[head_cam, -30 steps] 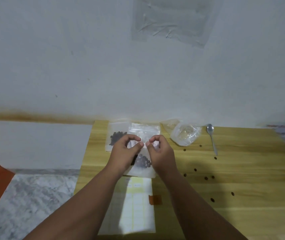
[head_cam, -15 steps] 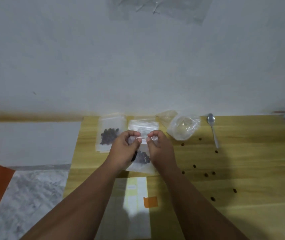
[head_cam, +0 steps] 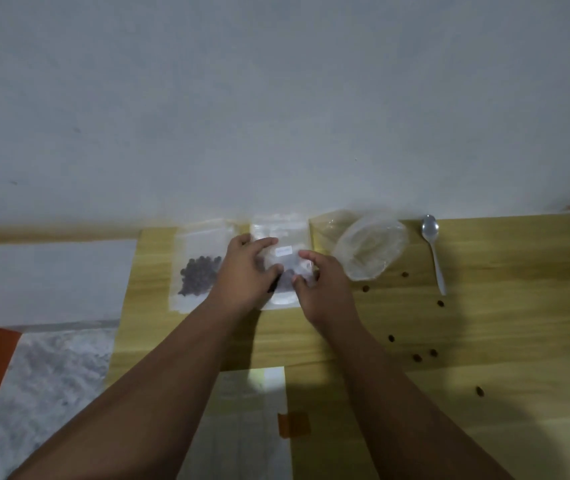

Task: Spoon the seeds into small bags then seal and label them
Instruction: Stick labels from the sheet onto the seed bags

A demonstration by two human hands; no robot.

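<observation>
Hands: your left hand [head_cam: 245, 275] and right hand [head_cam: 326, 296] each pinch the labelled small bag [head_cam: 284, 251] at the far edge of the table [head_cam: 484, 323], between a filled seed bag [head_cam: 200, 271] and a crumpled clear bag [head_cam: 370, 252]. Farther right lies the spoon [head_cam: 432, 251], with loose seeds [head_cam: 441, 303] nearby.

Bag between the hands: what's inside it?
Dark seeds show low in the bag, below its white label. The left hand and right hand grip its sides, hiding how many seeds it holds.
</observation>
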